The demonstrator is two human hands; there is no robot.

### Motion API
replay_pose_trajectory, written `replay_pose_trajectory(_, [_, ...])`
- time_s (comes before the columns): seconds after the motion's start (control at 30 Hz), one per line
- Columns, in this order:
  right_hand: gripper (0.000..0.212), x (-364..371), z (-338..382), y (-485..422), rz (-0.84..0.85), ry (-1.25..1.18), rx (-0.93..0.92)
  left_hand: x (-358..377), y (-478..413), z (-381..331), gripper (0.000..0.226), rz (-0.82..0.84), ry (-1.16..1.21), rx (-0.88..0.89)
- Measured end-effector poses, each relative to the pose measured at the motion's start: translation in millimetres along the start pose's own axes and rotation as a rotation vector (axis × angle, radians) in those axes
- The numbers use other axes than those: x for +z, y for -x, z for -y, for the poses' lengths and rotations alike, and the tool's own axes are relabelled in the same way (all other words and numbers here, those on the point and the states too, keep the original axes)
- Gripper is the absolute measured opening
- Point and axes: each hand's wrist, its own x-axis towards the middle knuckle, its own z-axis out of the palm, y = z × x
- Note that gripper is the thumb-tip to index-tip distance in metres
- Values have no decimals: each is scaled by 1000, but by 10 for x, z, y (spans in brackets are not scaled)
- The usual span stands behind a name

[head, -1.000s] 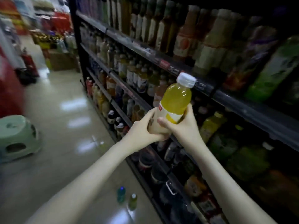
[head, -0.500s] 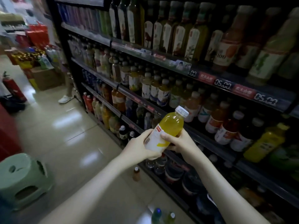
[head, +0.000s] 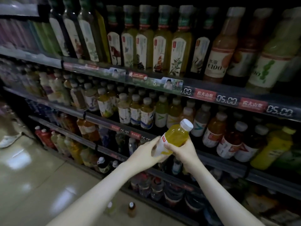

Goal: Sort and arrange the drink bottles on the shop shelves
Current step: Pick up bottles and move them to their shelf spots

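- Out in front of the shelves [head: 228, 163], both hands are up with one bottle [head: 176, 137] held between them.
- Left hand [head: 145, 154] has the label end: fingers curled under the base, thumb over the top.
- Right hand [head: 184, 150] takes the yellow body from below, fingers wrapped round it.
- It's tilted, white cap [head: 186, 125] aiming up and to the right, held in the air in front of the second shelf from the top.
- Behind that cap the row is packed: upright drinks [head: 213, 132] in green, yellow and orange, caps mostly white.
- Top shelf now: tall bottles [head: 161, 46] with pale labels in a line, fatter ones off to the right.
- Price tags [head: 227, 100] along the top rail read 05.00.
- Down on the floor [head: 32, 176], two small ones stand side by side near the shelf foot, a pale bottle [head: 110, 207] and an amber bottle [head: 131, 209].
- Far left, a white shoe [head: 9, 139] at the aisle's edge.
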Motion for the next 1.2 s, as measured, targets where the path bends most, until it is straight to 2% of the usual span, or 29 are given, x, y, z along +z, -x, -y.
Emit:
replay_pose_trajectory(0.13, [69, 239, -25, -178, -292, 71, -65, -203, -431, 195, 71, 70, -80, 118])
replay_pose_trajectory(0.27, [67, 528, -64, -336, -521, 52, -167, -356, -764, 360, 74, 147, -157, 252])
replay_pose_trajectory(0.33, [68, 630, -83, -462, -559, 86, -186, -427, -906, 467, 77, 176, -186, 297])
replay_pose_trajectory(0.47, [70, 807, -194, -773, -590, 150, -100, -563, -1137, 621, 76, 224, -188, 346])
replay_pose_trajectory(0.57, [58, 867, -325, -986, -611, 210, -23, -637, -1285, 692, 72, 257, -173, 364])
replay_pose_trajectory(0.67, [24, 895, -372, -1178, -609, 293, 26, -652, -1412, 741, 69, 300, -147, 377])
replay_pose_trajectory(0.73, [18, 906, -361, -1294, -618, 388, 93, -643, -1481, 727, 69, 329, -116, 366])
replay_pose_trajectory(0.87, [40, 922, -308, -1397, -637, 648, 265, -607, -1664, 671, 71, 366, -109, 324])
replay_pose_trajectory(0.97, [60, 903, -287, -1318, -681, 905, 270, -546, -1744, 605, 69, 372, -95, 317])
replay_pose_trajectory(1.07, [76, 782, -319, -1185, -726, 883, 16, -449, -1774, 498, 51, 262, -62, 296])
replay_pose_trajectory(1.2, [89, 481, -372, -1011, -724, 748, -21, -312, -1846, 315, 44, 177, -122, 227])
